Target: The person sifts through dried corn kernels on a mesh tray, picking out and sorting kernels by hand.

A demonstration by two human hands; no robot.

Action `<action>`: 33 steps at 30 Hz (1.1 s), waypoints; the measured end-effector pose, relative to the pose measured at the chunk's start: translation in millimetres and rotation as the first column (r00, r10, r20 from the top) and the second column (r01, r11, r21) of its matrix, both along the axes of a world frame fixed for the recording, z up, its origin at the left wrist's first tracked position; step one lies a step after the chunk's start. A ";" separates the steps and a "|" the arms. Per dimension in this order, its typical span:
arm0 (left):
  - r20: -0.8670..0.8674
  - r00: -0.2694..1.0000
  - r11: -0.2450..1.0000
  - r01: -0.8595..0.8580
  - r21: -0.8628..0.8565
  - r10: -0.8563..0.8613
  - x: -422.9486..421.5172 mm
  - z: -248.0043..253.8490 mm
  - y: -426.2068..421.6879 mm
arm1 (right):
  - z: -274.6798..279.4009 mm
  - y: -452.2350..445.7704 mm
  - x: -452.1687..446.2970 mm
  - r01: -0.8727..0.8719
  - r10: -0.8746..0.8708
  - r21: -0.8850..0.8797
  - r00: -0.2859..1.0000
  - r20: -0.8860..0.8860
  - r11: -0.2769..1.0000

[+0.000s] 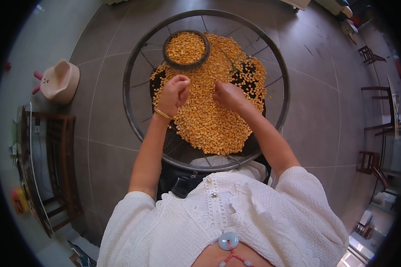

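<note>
Loose yellow corn kernels (pixel 209 120) lie spread over a dark sheet inside a large round mesh sieve (pixel 128 89). A dark-rimmed bowl (pixel 170 60) heaped with kernels sits at the sieve's far left. Just below that bowl, my left hand (pixel 173 94) hovers over the kernels, its fingers curled together and a yellow bangle on the wrist. My right hand (pixel 229 95) is to the right, above the pile, fingertips pinched and pointing inward. Whatever either hand may hold is too small or hidden to make out. The two hands are apart.
A cream child's seat (pixel 63 82) with pink parts stands on the tiled floor at left. Wooden furniture (pixel 60 164) lines the left wall. Several dark chairs (pixel 372 55) are along the right side. The sieve's near rim is close to my white top (pixel 218 209).
</note>
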State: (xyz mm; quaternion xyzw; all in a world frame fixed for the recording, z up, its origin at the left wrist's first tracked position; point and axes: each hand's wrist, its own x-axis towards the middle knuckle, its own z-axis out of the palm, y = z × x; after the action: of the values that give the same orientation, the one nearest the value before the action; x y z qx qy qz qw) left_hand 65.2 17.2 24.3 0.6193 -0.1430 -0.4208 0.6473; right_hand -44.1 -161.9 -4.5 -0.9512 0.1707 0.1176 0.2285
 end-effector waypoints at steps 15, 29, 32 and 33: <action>0.503 0.856 0.991 0.128 0.026 -0.124 -35.8 -34.4 -21.4 | 20.8 -37.7 -8.7 -0.093 -0.418 0.940 0.907 -0.057 -0.329; 0.778 0.204 0.804 0.132 0.580 -0.594 -66.5 -39.1 -24.6 | 13.8 -22.4 -14.5 0.100 -0.129 0.264 0.987 0.093 0.959; 0.769 0.217 0.799 0.159 0.580 -0.601 -68.9 -36.8 -24.1 | 12.1 -10.0 -14.9 0.048 -0.047 0.000 0.996 -0.074 0.999; 0.749 0.206 0.777 0.160 0.608 -0.629 -70.6 -36.4 -24.6 | -1.8 -11.6 -16.0 -0.039 0.037 -0.049 0.998 -0.041 0.998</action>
State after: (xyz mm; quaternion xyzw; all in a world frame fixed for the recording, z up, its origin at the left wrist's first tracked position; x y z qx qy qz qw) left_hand -5.4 -7.4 -12.1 0.7997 -0.5544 -0.1606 0.1654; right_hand -60.1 -173.5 -6.3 -0.9571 0.1600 0.1367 0.1992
